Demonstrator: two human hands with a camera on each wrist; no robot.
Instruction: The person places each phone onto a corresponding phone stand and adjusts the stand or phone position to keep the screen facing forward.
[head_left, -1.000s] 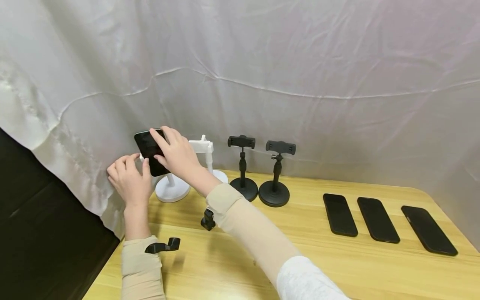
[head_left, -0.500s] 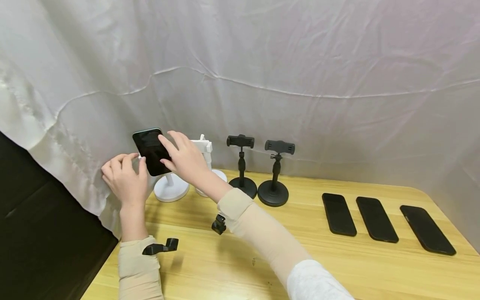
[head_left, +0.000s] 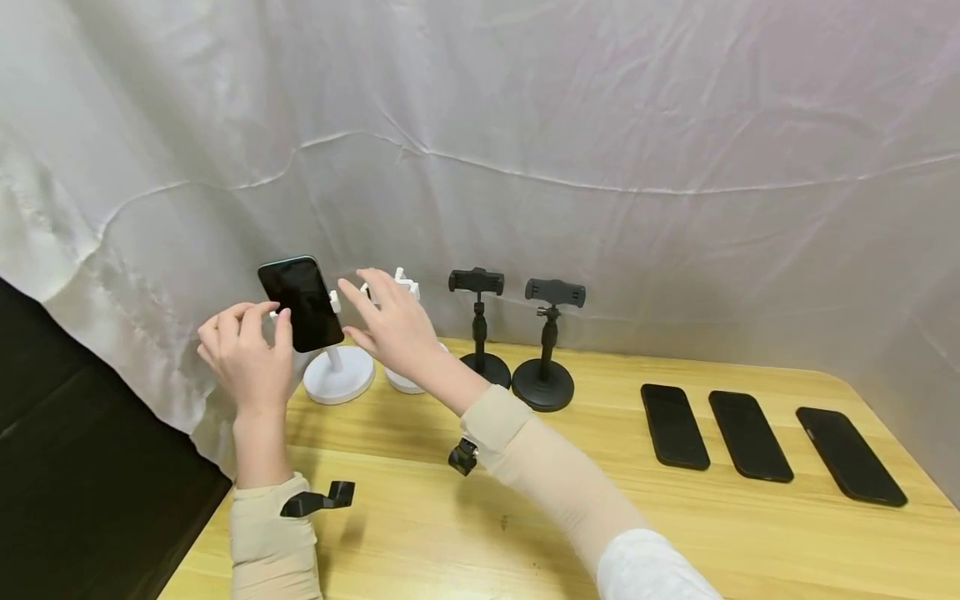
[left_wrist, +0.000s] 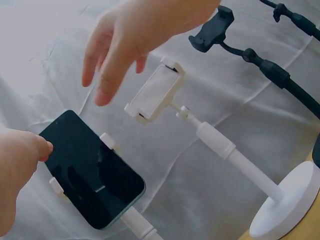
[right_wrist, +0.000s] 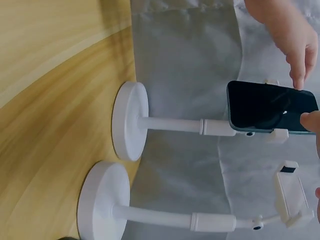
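A black-screened smartphone [head_left: 302, 302] sits tilted in the clamp of a white phone stand [head_left: 339, 379] at the table's left; a white clamp arm [left_wrist: 107, 140] shows along one side. My left hand [head_left: 251, 358] is at the phone's left edge, its thumb tip overlapping that edge in the left wrist view. My right hand [head_left: 397, 325] hovers right of the phone, fingers spread, nothing in them. Behind it stands a second white phone stand [right_wrist: 104, 205], partly hidden in the head view, its holder [left_wrist: 155, 92] without a phone.
Two black phone stands [head_left: 477, 333] [head_left: 550, 337] stand right of the white ones. Three dark phones [head_left: 673, 427] [head_left: 750, 435] [head_left: 851, 456] lie flat on the wooden table [head_left: 450, 533] at the right. A pale grey curtain [head_left: 600, 125] hangs close behind the stands.
My right hand has let go of the phone and drawn away to the right, uncovering the clamp arm. The phone stays in the stand; my left hand has barely moved.
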